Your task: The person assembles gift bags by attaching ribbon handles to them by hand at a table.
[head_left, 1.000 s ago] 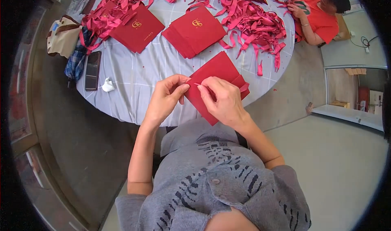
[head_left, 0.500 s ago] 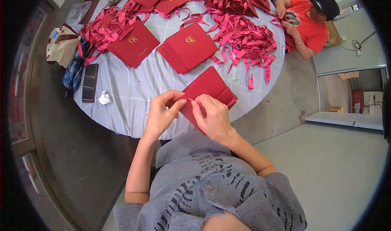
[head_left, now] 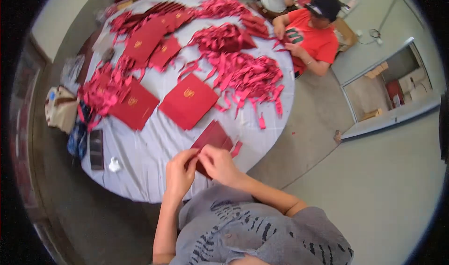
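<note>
You are pinching a thin, light, bendable dark red folder [head_left: 213, 138] at its six-o'clock edge, left hand [head_left: 180, 176] and right hand [head_left: 217, 164] both closed on it, over the desk [head_left: 149, 157].

1. You stand on a smooth grey floor [head_left: 388, 181].
2. Ahead of you is a round table [head_left: 154, 157] under a pale cloth.
3. A light wall [head_left: 61, 12] rises at your left.

Craft workroom: round table [head_left: 154, 152] heaped with red ribbons [head_left: 243, 73], red folders [head_left: 188, 100].
</note>
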